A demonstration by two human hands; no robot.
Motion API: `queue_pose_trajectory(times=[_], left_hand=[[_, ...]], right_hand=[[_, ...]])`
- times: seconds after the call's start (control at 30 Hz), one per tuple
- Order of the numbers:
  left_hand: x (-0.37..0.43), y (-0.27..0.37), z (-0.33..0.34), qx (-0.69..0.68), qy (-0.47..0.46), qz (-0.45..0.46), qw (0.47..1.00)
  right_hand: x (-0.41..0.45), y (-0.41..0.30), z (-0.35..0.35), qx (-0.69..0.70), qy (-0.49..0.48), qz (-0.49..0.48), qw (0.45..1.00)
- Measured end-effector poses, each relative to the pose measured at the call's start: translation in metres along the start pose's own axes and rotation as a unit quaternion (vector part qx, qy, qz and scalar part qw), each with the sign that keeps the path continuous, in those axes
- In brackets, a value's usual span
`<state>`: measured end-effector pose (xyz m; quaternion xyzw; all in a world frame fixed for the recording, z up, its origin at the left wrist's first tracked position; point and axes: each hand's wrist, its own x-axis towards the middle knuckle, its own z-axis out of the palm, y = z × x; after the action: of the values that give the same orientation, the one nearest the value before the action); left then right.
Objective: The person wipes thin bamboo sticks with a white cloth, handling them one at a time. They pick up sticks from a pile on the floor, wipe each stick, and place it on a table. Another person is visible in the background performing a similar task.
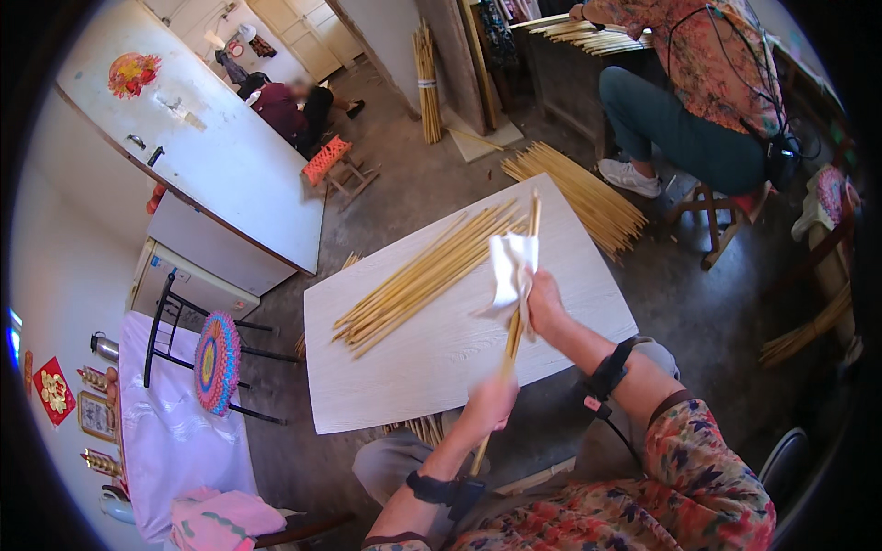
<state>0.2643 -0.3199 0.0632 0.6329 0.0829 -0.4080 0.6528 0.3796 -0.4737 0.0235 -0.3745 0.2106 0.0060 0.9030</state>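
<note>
My left hand (pixel 490 406) is closed around the lower part of a few thin yellow sticks (pixel 513 337), which look like reed or bamboo. Farther up the same sticks, my right hand (pixel 544 299) grips a white cloth (pixel 506 272) wrapped about them. Cloth and left hand are blurred. The held sticks slant over the right part of a pale wood-grain table (pixel 413 392), their tips near its far edge. To the left of the cloth, a loose row of similar sticks (pixel 420 275) lies diagonally across the tabletop.
On the floor past the table's far right corner lies a spread of sticks (pixel 575 196). A co-worker (pixel 689 117) sits beyond it on a wooden stool. A tied bundle (pixel 427 89) leans on the wall. Left stands a chair with a colourful round cushion (pixel 218 363).
</note>
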Motion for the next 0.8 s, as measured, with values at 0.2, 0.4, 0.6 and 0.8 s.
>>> queue_pose_trajectory(times=[0.2, 0.4, 0.6, 0.8], left_hand=[[-0.058, -0.031, -0.033, 0.080, -0.023, -0.042, 0.996], [-0.133, -0.045, -0.084, 0.123, 0.073, -0.043, 0.989], [-0.099, -0.038, -0.072, 0.023, 0.112, 0.094, 0.989], [-0.041, -0.013, -0.043, 0.082, 0.104, 0.144, 0.981]], right_hand=[[0.030, -0.042, -0.027, 0.004, 0.061, -0.044, 0.997], [0.042, -0.083, -0.054, 0.143, 0.098, -0.131, 0.976], [0.021, -0.041, -0.035, 0.148, 0.004, -0.053, 0.988], [-0.019, -0.026, -0.014, 0.067, -0.062, 0.023, 0.996]])
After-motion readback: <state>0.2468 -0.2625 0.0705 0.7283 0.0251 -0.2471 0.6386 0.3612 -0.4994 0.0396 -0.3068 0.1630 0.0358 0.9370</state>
